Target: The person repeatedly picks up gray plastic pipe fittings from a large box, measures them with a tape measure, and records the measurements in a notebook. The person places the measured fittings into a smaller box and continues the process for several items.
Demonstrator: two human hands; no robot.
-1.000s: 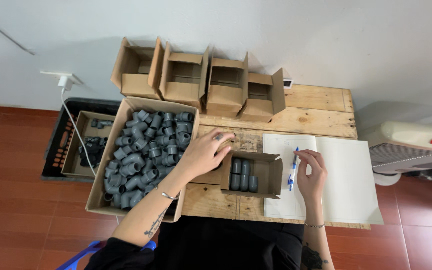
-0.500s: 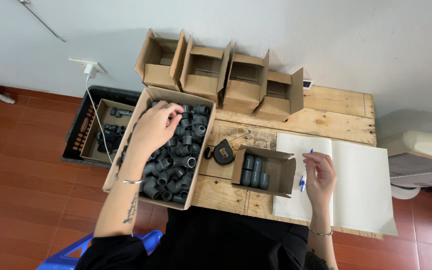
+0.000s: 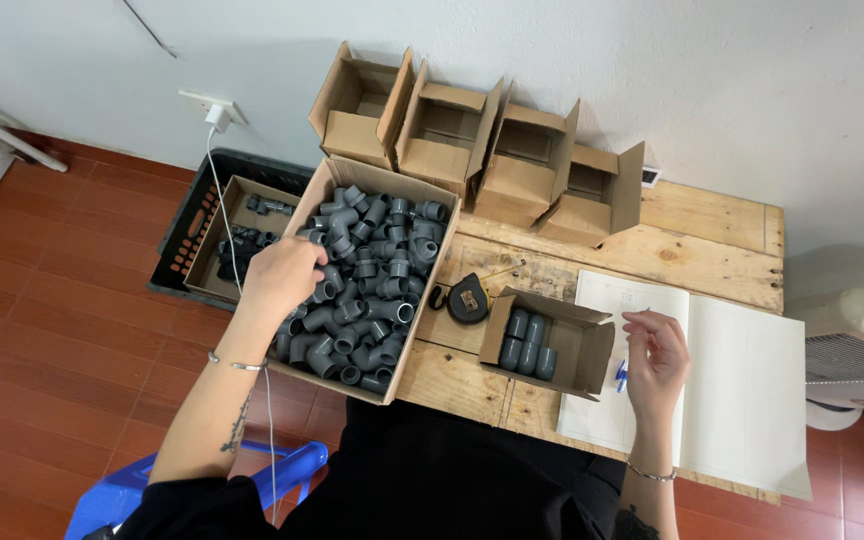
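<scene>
- Head view: the left hand (image 3: 282, 275) reaches into the big cardboard box (image 3: 324, 192) at the left edge of the wooden worktop (image 3: 712, 262). Its fingers are curled down among the grey pipe fittings (image 3: 372, 270) that fill the box; whether this grip has closed on one, I cannot tell.
- The right hand (image 3: 657, 360) rests on the open notebook (image 3: 742, 380) at the right of the worktop. Its fingers are loosely bent, the grip apart, with a blue and white pen (image 3: 620, 376) lying on the page just beside the thumb side, partly hidden by the hand.
- Between the two hands stands a small open carton (image 3: 592, 350) with a few grey fittings stood upright in a row inside it.
- A black tape measure (image 3: 468, 299) lies on the worktop between the big box and the small carton.
- Four empty cartons (image 3: 492, 150) stand in a row along the wall at the back of the worktop.
- On the red tiled floor, left of the big box, a black crate (image 3: 177, 245) holds a further carton with dark fittings.
- A white cable (image 3: 220, 190) runs down from a wall plug across the crate.
- A blue stool (image 3: 132, 495) shows at the bottom left.
</scene>
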